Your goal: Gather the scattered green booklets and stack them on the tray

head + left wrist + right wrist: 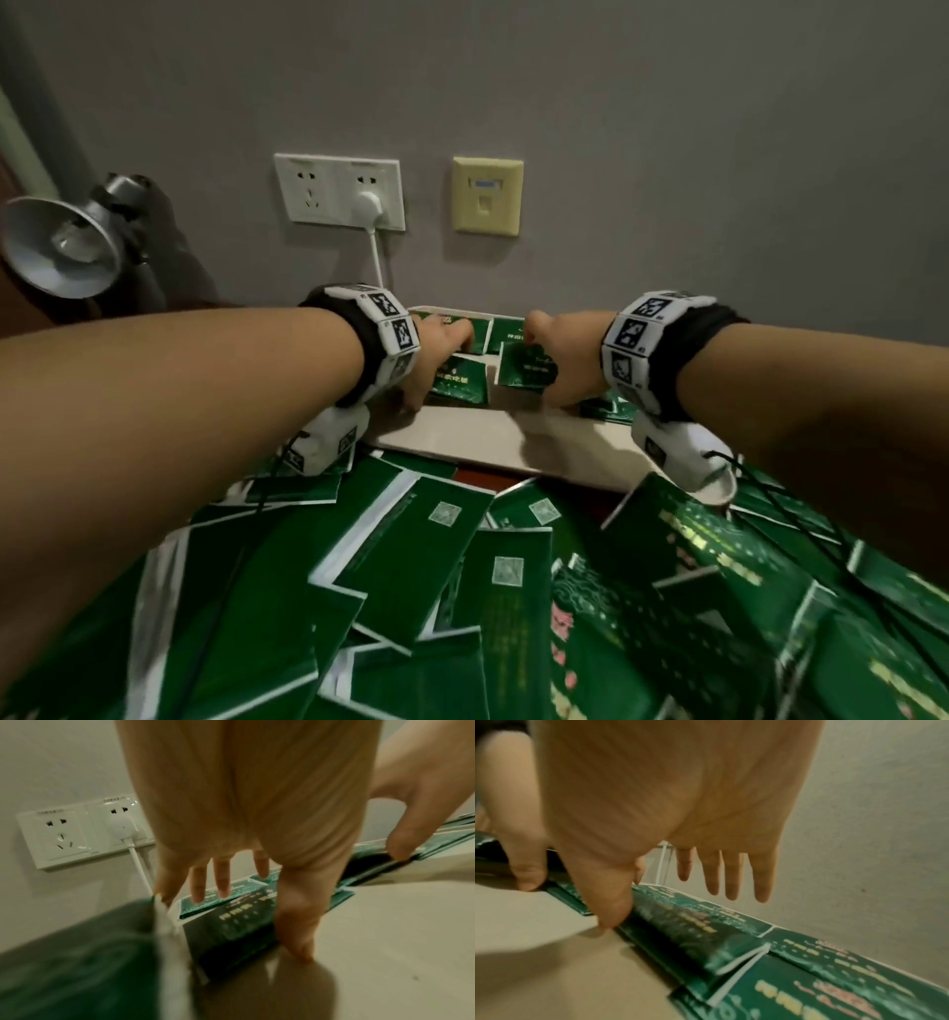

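Observation:
Several green booklets [459, 379] lie at the far end of a beige tray [488, 437], close to the wall. My left hand [442, 360] is over the left ones with straight fingers [223, 882] and its thumb against a booklet's [231, 933] near edge. My right hand [539, 360] is beside it, fingers [731, 882] straight and off the paper, thumb pressing the near edge of a bulging booklet [693, 933]. Neither hand grips anything. Many more green booklets [436, 555] lie scattered in the foreground in front of the tray.
The grey wall stands directly behind the tray. On it are a white double socket [308, 190] with a plug and cable [365, 208], and a beige data socket [487, 195]. A metal lamp [61, 252] sits at far left. Bare tray floor [385, 943] shows nearer me.

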Action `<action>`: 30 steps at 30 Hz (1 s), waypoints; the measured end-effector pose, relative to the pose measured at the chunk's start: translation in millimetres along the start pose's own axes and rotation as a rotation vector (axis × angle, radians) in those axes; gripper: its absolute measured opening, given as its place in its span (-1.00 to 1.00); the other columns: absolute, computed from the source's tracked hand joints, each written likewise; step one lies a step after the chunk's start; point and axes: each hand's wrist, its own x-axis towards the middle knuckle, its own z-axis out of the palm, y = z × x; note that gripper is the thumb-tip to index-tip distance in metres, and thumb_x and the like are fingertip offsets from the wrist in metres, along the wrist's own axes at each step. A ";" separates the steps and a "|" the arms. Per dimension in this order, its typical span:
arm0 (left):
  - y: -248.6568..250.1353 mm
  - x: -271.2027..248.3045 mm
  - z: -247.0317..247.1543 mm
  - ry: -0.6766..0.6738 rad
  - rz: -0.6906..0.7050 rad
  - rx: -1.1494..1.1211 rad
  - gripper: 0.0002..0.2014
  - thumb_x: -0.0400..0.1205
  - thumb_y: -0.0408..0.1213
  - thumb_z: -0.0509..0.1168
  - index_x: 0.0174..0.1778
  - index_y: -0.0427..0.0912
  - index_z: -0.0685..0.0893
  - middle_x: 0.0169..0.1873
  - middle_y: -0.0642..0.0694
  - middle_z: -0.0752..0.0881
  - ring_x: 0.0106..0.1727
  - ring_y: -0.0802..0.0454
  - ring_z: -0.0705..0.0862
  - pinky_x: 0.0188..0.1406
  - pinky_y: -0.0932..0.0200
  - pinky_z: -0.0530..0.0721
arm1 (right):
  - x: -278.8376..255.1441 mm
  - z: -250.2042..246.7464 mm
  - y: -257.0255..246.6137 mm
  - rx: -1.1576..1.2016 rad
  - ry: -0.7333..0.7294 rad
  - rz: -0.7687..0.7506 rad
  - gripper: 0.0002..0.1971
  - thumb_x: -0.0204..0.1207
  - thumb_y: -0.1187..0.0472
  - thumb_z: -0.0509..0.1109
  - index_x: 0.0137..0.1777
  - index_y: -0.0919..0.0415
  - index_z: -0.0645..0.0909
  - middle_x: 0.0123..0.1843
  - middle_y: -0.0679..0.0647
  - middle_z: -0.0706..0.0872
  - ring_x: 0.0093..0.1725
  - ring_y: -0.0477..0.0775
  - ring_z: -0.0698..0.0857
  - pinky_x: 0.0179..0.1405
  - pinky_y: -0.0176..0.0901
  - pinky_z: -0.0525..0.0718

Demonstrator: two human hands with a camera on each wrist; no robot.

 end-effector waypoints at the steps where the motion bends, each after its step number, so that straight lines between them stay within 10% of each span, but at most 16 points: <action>1: -2.2 4.3 3.7 -0.013 -0.008 -0.004 -0.03 0.27 -0.26 0.66 0.51 -0.04 0.23 0.31 -0.23 0.48 0.25 -0.22 0.56 0.15 -0.08 0.63 | 7.0 3.9 -0.8 -0.003 0.014 -0.005 -0.19 0.36 -0.08 0.56 0.49 0.21 0.25 0.07 0.13 0.64 -0.04 0.20 0.64 -0.15 -0.03 0.61; 15: -6.0 15.1 12.7 0.021 -0.029 0.110 -0.28 0.48 -0.33 0.50 0.53 -0.09 0.33 0.25 -0.25 0.63 0.18 -0.20 0.65 -0.03 0.09 0.51 | 18.4 23.9 -20.9 -0.035 -0.072 0.039 -0.51 0.49 -0.03 0.37 0.42 0.02 0.48 0.19 0.05 0.71 0.13 0.20 0.70 0.18 0.05 0.67; 30: -13.6 21.2 20.9 0.039 -0.118 0.004 -0.42 0.53 -0.15 0.39 0.48 0.03 0.38 -0.07 -0.07 0.61 -0.09 -0.11 0.66 -0.15 0.07 0.64 | 24.1 21.6 -18.9 -0.064 -0.137 0.121 -0.37 0.45 0.33 0.46 0.52 0.12 0.37 0.14 0.10 0.69 0.09 0.19 0.71 -0.01 -0.15 0.64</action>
